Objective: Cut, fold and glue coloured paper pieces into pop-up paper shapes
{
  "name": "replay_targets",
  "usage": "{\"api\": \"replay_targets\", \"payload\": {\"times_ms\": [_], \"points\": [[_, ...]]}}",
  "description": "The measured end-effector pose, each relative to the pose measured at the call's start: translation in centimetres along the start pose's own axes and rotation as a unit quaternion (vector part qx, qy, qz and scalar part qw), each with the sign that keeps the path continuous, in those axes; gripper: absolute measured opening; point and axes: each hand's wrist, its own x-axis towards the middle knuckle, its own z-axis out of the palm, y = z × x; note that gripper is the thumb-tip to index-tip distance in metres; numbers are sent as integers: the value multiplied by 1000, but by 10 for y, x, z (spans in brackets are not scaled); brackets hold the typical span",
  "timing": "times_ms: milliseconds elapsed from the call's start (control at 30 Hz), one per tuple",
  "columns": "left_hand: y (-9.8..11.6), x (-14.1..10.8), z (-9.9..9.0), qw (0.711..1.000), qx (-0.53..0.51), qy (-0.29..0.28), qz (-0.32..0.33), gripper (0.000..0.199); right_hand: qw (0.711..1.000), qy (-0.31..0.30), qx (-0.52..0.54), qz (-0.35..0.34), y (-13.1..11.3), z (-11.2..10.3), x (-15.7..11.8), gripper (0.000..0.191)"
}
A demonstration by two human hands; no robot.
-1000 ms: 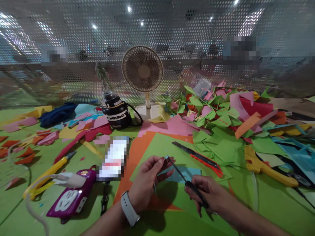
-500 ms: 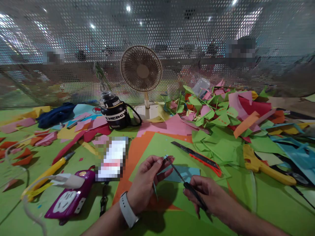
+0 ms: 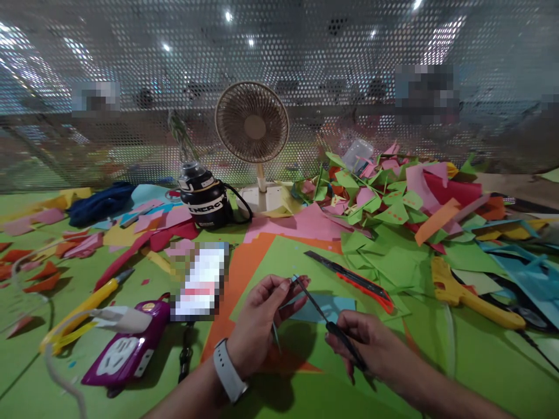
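My left hand (image 3: 266, 314), with a white watch on the wrist, pinches a small light-blue piece of paper (image 3: 276, 334) above the stacked sheets. In my right hand (image 3: 360, 343) is a pair of black-handled scissors (image 3: 343, 337), its narrow blades pointing up and left to the fingertips of my left hand. The blade tips touch or nearly touch the paper there. Beneath the hands lie a blue sheet (image 3: 323, 307), a green sheet (image 3: 271, 262) and an orange sheet (image 3: 238, 273). A red and black cutter knife (image 3: 349, 279) rests on the green paper.
A fan (image 3: 253, 123) and a black jug (image 3: 205, 203) stand at the back. Paper scraps (image 3: 384, 198) are heaped at the back right. A phone (image 3: 201, 282) and purple power strip (image 3: 126, 346) lie left, a yellow glue gun (image 3: 474, 299) right.
The view has shifted very slightly. Both hands hold nearly the same pose, and a few tiny paper bits now show on the green sheet beyond them.
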Motion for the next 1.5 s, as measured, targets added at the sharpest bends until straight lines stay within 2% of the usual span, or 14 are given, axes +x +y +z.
{"api": "replay_targets", "payload": {"times_ms": [200, 333, 600, 933, 1400, 1500], "points": [[2, 0, 2, 1000, 5, 5, 2, 23, 1000, 1, -8, 2, 3, 0, 2, 44], [3, 0, 2, 999, 32, 35, -17, 25, 1000, 12, 1, -4, 3, 1, 3, 43], [5, 3, 0, 995, 71, 69, -18, 30, 1000, 18, -2, 17, -12, 2, 1, 45], [4, 2, 1, 996, 65, 58, -9, 26, 1000, 10, -7, 10, -2, 0, 3, 41], [4, 3, 0, 998, 36, 50, -11, 27, 999, 20, -23, 17, -3, -1, 3, 45], [3, 3, -1, 999, 23, 49, -4, 27, 999, 18, -25, 42, -9, -1, 0, 47]]}}
